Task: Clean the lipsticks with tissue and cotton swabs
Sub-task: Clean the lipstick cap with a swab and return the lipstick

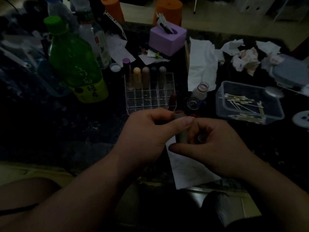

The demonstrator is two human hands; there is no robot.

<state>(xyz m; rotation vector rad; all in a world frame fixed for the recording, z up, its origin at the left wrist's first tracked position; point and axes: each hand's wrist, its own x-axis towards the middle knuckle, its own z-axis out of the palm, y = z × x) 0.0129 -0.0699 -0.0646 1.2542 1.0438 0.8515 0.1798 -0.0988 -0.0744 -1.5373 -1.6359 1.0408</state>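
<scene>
Both grips are pinched on one grey lipstick (181, 133): left hand (147, 131) up near the red tip, right hand (217, 146) curled round the base, just above a flat tissue (189, 171) on the table (83, 131). Neither hand holds a swab or tissue, so I'd guess this one isn't wiped yet. Five capped lipsticks (146, 76) stand in the clear rack (150, 101) behind. Stained crumpled tissues (245, 59) far right suggest some are done. The cotton swabs (242, 101) wait in their tub (274, 113).

V. dim, underexposed; brighter twd far edge, near corners dark, wide-angle bend at edges, soft detail
</scene>
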